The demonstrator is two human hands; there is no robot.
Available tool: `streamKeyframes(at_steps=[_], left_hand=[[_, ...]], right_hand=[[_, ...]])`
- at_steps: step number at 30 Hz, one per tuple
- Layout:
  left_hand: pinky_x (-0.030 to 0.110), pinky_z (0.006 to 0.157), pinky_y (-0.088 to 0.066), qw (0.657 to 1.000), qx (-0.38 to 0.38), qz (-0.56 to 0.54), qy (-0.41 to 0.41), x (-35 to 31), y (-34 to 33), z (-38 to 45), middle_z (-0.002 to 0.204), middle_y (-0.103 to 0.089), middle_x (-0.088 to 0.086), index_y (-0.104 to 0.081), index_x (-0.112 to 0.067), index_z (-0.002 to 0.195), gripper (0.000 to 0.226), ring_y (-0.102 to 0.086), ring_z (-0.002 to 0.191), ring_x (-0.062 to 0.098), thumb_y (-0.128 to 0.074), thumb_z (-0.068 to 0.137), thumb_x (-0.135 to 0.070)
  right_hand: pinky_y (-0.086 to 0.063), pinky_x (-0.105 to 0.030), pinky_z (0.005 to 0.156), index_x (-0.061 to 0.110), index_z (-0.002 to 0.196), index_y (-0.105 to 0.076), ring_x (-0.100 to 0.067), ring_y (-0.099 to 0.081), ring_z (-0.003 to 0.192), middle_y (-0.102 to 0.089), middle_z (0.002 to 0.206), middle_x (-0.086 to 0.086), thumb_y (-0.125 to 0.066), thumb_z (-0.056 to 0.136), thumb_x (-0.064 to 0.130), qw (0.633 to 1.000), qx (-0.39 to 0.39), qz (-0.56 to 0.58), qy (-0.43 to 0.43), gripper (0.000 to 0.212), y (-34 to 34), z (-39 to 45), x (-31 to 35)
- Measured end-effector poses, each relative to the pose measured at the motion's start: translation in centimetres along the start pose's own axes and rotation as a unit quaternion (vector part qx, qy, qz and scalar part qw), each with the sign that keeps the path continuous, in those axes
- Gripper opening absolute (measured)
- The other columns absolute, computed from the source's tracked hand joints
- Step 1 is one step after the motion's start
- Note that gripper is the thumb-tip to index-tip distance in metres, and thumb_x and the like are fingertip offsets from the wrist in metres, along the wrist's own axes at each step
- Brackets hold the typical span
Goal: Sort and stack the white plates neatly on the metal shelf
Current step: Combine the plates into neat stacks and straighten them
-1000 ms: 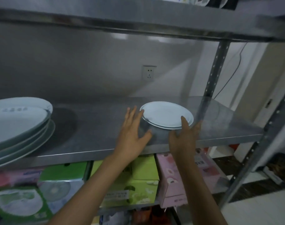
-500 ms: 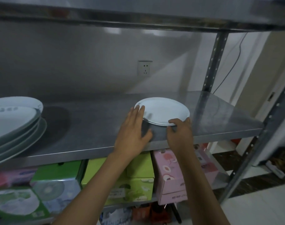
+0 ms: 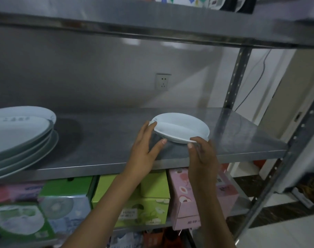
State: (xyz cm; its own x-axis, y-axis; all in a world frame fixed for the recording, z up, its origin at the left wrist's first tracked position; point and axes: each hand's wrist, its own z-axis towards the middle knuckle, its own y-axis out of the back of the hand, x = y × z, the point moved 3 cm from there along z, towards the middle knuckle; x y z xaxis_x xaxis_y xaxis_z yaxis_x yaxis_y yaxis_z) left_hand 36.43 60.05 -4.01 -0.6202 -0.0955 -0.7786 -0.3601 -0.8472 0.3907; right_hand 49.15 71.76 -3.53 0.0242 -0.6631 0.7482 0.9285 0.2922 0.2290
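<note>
A small stack of white plates [image 3: 181,127] is tilted up off the metal shelf [image 3: 102,147], its near edge raised. My left hand [image 3: 145,149] holds the stack's left rim, fingers on the edge and thumb underneath. My right hand [image 3: 201,154] pinches the near right rim, thumb on top. A stack of large white oval plates [image 3: 20,135] rests at the shelf's left end, reaching past the frame's edge.
Another metal shelf [image 3: 152,25] runs close overhead. A perforated upright post [image 3: 236,76] stands behind the small plates at the right. A wall socket [image 3: 163,82] is behind. Green and pink boxes [image 3: 152,199] fill the level below.
Both hands went from reaching for the small plates to gripping their rims. The stack, flat on the shelf before, is now tilted and lifted at its near edge.
</note>
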Motion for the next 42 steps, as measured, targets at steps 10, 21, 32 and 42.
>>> streamKeyframes(at_steps=[10, 21, 32, 42], left_hand=[[0.01, 0.106, -0.03, 0.989, -0.131, 0.023, -0.068, -4.2, 7.6, -1.5, 0.149, -0.037, -0.012, -0.061, -0.027, 0.117, 0.037, -0.037, 0.131, -0.001, -0.071, 0.082, -0.034], [0.009, 0.094, -0.035, 0.921, -0.305, 0.214, -0.117, -5.7, 24.8, -7.5, 0.122, -0.061, -0.002, -0.067, -0.015, 0.094, 0.024, -0.056, 0.112, 0.009, -0.076, 0.078, -0.031], [0.008, 0.09, -0.037, 0.835, -0.46, 0.294, -0.064, -4.8, 41.9, -17.7, 0.11, -0.06, -0.002, -0.066, -0.014, 0.094, 0.024, -0.054, 0.104, 0.004, -0.074, 0.079, -0.031], [0.026, 0.097, -0.049, 0.831, -0.472, 0.294, 0.002, 3.1, 57.7, -21.5, 0.121, -0.06, 0.0, -0.067, -0.012, 0.102, 0.027, -0.055, 0.113, 0.012, -0.074, 0.081, -0.028]], right_hand=[[-0.031, 0.002, 0.091, 0.031, 0.096, -0.061, -0.012, -0.027, 0.142, -0.04, 0.149, -0.006, -0.056, 0.094, 0.016, 0.99, 0.052, 0.133, -0.016, 0.016, -2.1, -1.4, 5.6], [-0.031, -0.035, 0.114, 0.04, 0.129, -0.052, -0.007, -0.028, 0.142, -0.026, 0.156, 0.009, -0.06, 0.092, 0.009, 0.929, 0.164, 0.33, 0.04, 0.05, -11.3, -5.4, 17.5], [-0.034, -0.011, 0.102, 0.029, 0.144, -0.034, 0.005, -0.038, 0.132, -0.04, 0.147, 0.013, -0.063, 0.09, 0.014, 0.859, 0.3, 0.411, 0.065, 0.063, -21.2, -17.1, 32.3], [-0.029, -0.012, 0.102, 0.042, 0.145, -0.014, 0.005, -0.028, 0.131, -0.028, 0.149, 0.014, -0.053, 0.096, 0.027, 0.862, 0.414, 0.271, 0.114, 0.065, -35.0, -28.8, 39.5]])
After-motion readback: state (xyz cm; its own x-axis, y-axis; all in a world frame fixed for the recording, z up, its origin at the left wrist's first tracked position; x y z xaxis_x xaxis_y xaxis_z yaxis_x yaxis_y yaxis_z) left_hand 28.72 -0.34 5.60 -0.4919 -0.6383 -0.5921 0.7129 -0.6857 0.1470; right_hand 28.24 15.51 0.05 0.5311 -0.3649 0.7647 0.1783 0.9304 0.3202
